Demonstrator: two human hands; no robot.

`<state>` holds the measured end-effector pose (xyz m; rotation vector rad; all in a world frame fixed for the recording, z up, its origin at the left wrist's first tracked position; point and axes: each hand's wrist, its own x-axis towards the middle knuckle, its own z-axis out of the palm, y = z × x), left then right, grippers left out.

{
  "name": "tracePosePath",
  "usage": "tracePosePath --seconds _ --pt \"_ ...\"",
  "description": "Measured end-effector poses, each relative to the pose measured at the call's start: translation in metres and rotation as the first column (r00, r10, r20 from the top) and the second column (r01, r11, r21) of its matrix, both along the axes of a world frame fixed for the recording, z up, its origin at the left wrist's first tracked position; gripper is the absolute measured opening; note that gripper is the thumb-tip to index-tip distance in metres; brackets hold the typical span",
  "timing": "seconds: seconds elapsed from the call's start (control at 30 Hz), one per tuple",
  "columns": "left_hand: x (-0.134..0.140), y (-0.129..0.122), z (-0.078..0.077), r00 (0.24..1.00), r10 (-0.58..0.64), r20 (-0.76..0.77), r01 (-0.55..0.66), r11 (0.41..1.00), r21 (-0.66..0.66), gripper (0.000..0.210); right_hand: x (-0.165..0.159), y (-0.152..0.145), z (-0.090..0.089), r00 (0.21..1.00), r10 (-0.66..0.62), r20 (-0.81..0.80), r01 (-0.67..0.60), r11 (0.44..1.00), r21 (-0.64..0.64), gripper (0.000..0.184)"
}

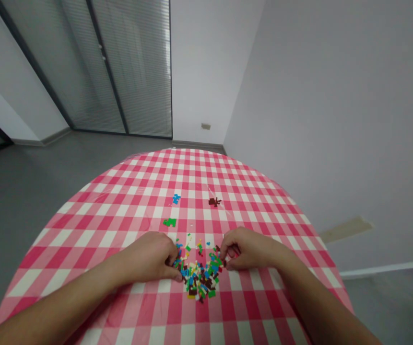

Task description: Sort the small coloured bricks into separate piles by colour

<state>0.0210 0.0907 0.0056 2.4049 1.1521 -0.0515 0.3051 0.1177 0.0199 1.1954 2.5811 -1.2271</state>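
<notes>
A round table draped in a red-and-white checked plastic cloth [192, 172] is filling the lower part of the view, standing close to a plain pale wall [336, 96] on the right. Beyond it a grey floor [29, 191] is running back to dark-framed glass panels with closed slatted blinds [130, 67], and a small socket plate [205, 126] is sitting low on the far wall.

Near the front edge of the cloth a loose heap of tiny multicoloured plastic bricks [201, 275] is lying between both hands. The left hand [152, 261] is resting on the cloth at the heap's left side, fingers curled down into the pieces; whether it is pinching one I cannot tell. The right hand [249, 248] is touching the heap's right edge with fingertips drawn together, possibly on a small piece, too small to make out.

Farther back, well apart from the heap, three little sorted clusters are lying: green bricks [170, 222], blue bricks [176, 198] and dark brown bricks [214, 202]
</notes>
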Motion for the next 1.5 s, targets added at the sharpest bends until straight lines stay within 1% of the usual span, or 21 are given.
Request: tracePosePath --seconds 0.17,0.37,0.47,0.57,0.63,0.7,0.73,0.8,0.87,0.9,1.03,1.17,1.27,1.4,1.5 --pt "0.000 0.000 -0.001 1.000 -0.005 0.002 0.005 1.000 -0.003 0.039 -0.003 -0.001 0.001 1.000 0.020 -0.003 -0.020 0.998 0.062 0.020" --pt "-0.001 0.000 0.003 1.000 -0.003 0.023 0.004 0.999 -0.044 0.039 -0.004 -0.001 0.001 1.000 0.012 0.016 -0.013 0.998 0.058 0.015" --pt "-0.002 0.001 0.004 0.999 -0.010 0.031 0.011 0.999 -0.043 0.039 -0.003 -0.002 0.000 1.000 0.010 0.029 -0.012 0.998 0.064 0.012" --pt "-0.002 0.002 0.002 0.999 -0.024 0.046 0.026 0.999 -0.037 0.039 -0.002 -0.001 -0.001 0.999 -0.029 -0.020 0.029 1.000 0.006 0.012" --pt "-0.002 0.002 0.001 0.998 -0.033 0.056 0.035 0.999 -0.035 0.039 -0.003 0.001 -0.002 0.989 -0.110 -0.095 0.110 0.994 -0.013 0.011" --pt "-0.002 0.002 0.002 0.997 -0.041 0.063 0.043 0.999 -0.027 0.041 -0.003 0.004 -0.005 0.954 -0.229 -0.193 0.243 0.969 0.050 0.009" --pt "-0.002 0.002 0.002 0.997 -0.046 0.066 0.048 0.999 -0.024 0.042 -0.004 0.006 -0.008 0.926 -0.293 -0.238 0.323 0.941 0.100 0.008" --pt "-0.003 0.002 0.002 0.996 -0.056 0.072 0.057 0.998 -0.023 0.045 -0.005 0.010 -0.014 0.863 -0.404 -0.303 0.470 0.862 0.191 0.006" --pt "-0.003 0.003 0.003 0.995 -0.060 0.078 0.062 0.998 -0.025 0.045 -0.005 0.014 -0.021 0.818 -0.471 -0.329 0.554 0.798 0.237 0.005" --pt "-0.003 0.003 0.003 0.995 -0.062 0.081 0.064 0.998 -0.027 0.045 -0.005 0.016 -0.024 0.808 -0.484 -0.336 0.573 0.781 0.251 0.005" --pt "-0.003 0.002 0.002 0.995 -0.060 0.080 0.063 0.998 -0.025 0.045 -0.006 0.021 -0.033 0.813 -0.475 -0.338 0.567 0.778 0.271 0.004" --pt "-0.004 0.002 0.002 0.995 -0.066 0.073 0.068 0.997 -0.025 0.045 -0.008 0.024 -0.034 0.823 -0.481 -0.303 0.561 0.773 0.296 0.006" --pt "-0.004 0.002 0.001 0.995 -0.065 0.075 0.066 0.998 -0.019 0.045 -0.008 0.026 -0.035 0.843 -0.448 -0.300 0.535 0.762 0.366 0.007" --pt "-0.003 0.003 0.002 0.995 -0.062 0.079 0.063 0.998 -0.018 0.046 -0.006 0.029 -0.038 0.871 -0.395 -0.291 0.490 0.718 0.494 0.011" --pt "-0.003 0.003 0.002 0.995 -0.062 0.080 0.064 0.998 -0.027 0.045 -0.004 0.030 -0.040 0.878 -0.387 -0.282 0.478 0.697 0.534 0.015"
